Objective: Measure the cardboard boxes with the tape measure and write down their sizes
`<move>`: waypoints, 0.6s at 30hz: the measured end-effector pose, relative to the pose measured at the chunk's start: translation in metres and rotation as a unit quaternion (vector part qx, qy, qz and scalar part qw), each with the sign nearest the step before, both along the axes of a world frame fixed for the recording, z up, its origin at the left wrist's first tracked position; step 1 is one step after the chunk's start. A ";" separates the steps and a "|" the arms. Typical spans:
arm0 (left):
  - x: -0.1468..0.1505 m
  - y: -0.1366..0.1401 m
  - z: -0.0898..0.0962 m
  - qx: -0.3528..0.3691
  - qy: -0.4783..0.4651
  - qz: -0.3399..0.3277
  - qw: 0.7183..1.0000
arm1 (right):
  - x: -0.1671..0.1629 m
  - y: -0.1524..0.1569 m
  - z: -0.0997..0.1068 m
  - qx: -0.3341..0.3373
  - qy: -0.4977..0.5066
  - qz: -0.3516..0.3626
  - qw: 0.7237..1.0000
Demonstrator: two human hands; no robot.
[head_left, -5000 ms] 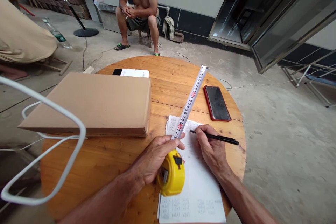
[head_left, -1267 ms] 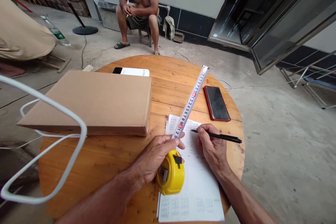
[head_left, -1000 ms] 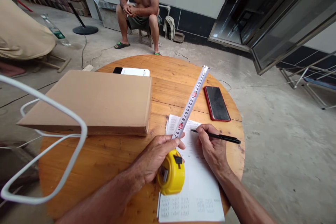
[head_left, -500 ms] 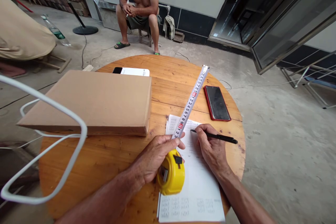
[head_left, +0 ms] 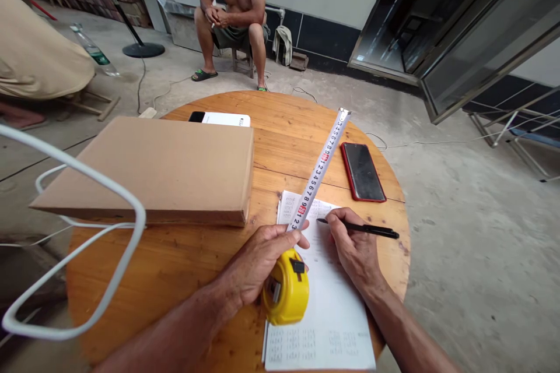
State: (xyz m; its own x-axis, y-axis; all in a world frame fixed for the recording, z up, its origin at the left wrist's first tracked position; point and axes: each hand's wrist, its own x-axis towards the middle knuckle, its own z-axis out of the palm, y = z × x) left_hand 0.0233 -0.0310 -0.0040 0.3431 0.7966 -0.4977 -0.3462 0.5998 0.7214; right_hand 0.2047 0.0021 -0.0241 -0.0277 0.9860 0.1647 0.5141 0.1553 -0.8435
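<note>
My left hand (head_left: 266, 256) is closed on a yellow tape measure (head_left: 286, 294), thumb pressing on the blade near the case. The white blade (head_left: 319, 172) is drawn out and slants up to the right, its metal hook end past the sheets. Between the fingers of my right hand (head_left: 356, 250) is a black pen (head_left: 371, 229), its tip close to the top of the paper (head_left: 324, 315); whether it touches I cannot tell. Rows of small marks fill parts of the paper, which lies partly under the tape measure and my right hand.
On the round wooden table (head_left: 175, 280) lie a brown cardboard box (head_left: 161, 166), a red-cased phone (head_left: 363, 172) and a white device (head_left: 227, 119). A white tube frame (head_left: 140, 215) juts in at left. Beyond the table sits a person (head_left: 234, 6); a glass door (head_left: 476, 41) stands behind at right.
Both hands keep nearly the same places, with the tape blade still drawn out and the pen still over the paper. The whole view has shifted very slightly.
</note>
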 end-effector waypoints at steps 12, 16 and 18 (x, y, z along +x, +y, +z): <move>0.000 0.000 0.003 -0.003 -0.010 0.011 1.000 | 0.000 0.006 0.000 0.103 0.006 -0.063 0.993; 0.001 0.001 0.004 -0.008 -0.016 0.015 1.000 | 0.003 0.008 -0.006 0.154 -0.057 -0.030 0.986; 0.001 0.000 0.004 -0.006 -0.013 0.019 1.000 | 0.004 0.009 -0.006 0.165 -0.088 0.001 0.982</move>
